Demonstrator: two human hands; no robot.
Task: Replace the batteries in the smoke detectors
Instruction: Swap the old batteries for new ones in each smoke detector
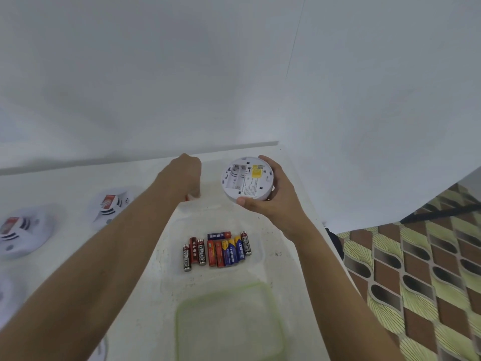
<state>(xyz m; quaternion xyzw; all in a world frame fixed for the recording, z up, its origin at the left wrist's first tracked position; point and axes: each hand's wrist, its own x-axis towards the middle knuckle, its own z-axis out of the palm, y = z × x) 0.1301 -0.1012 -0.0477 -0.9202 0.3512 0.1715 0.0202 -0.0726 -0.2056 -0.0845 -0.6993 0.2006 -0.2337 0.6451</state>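
Observation:
My right hand grips a round white smoke detector by its rim, above the back of the table. Its back faces me, with a yellow label, and the battery slots look empty. My left hand reaches forward to the left of it, fingers curled downward over the far end of a clear tray. A small red end of a battery peeks out beneath the hand; the rest is hidden. Several AA batteries, red, black and blue, lie side by side in the clear tray.
More white smoke detectors lie face up on the left: one near my left forearm, another at the edge. A clear lid with a green rim lies close to me. The white table ends at the right above patterned floor.

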